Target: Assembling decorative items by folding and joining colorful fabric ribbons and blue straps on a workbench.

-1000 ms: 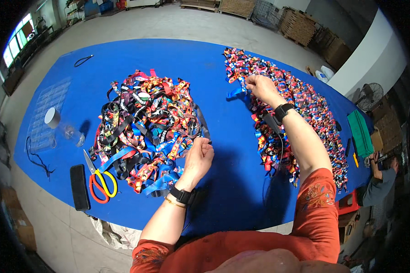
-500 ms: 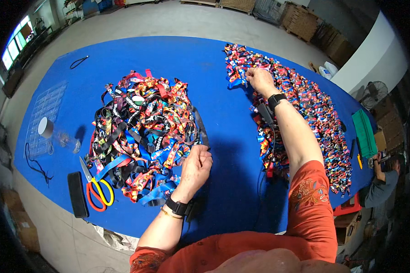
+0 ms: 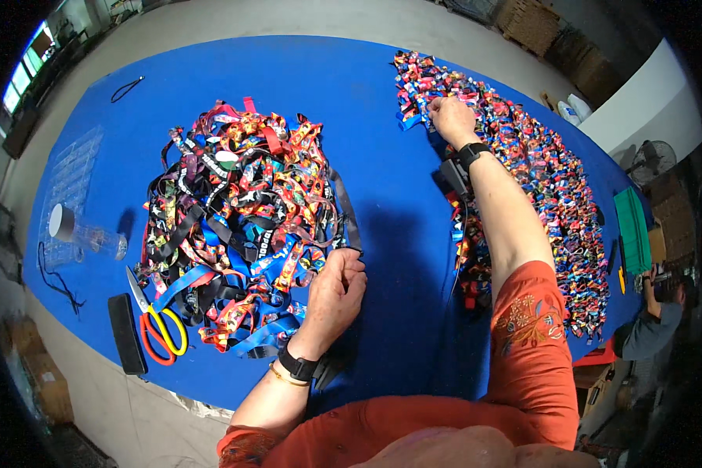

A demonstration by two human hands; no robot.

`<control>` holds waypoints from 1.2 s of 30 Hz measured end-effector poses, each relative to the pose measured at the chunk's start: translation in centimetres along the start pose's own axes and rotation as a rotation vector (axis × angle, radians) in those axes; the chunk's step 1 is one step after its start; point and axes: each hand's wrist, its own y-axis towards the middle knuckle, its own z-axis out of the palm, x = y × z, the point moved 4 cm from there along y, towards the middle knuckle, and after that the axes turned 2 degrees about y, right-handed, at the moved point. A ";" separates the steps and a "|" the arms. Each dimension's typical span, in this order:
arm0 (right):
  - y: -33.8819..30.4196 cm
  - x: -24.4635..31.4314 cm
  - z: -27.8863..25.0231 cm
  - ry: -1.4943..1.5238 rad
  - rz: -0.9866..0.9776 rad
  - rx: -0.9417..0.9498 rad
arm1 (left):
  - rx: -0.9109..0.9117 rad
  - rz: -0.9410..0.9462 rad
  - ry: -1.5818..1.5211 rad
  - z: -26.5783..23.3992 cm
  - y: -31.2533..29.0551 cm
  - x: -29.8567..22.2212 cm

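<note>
A loose heap of printed ribbon lanyards (image 3: 246, 195), mostly black, red, yellow and blue, lies left of the middle on the blue table. My left hand (image 3: 335, 292) is closed at its lower right edge, gripping the end of a dark lanyard strap (image 3: 343, 207) that curves along the heap's side. Farther off to the right, my right hand (image 3: 453, 122) hovers at the far left end of a long bed of small folded ribbon loops (image 3: 530, 191). Its fingers are pinched together beside a blue ribbon piece (image 3: 411, 120); whatever lies between them is hidden.
Scissors (image 3: 162, 331) with red and yellow handles lie beside a black oblong block (image 3: 126, 334) at the left. A clear bottle with a white lid (image 3: 61, 222) rests near a clear plastic tray (image 3: 76, 168). A green bin (image 3: 632, 230) and another person (image 3: 654, 326) are at the right.
The whole view has shifted, so the table and heaps sit slightly higher in the picture. Both hands keep nearly the same places beside the heaps, with fingers still closed.
</note>
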 end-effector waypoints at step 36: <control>-3.7 2.1 2.1 0.133 0.080 0.198 | -0.027 0.067 0.121 0.7 -0.6 -0.6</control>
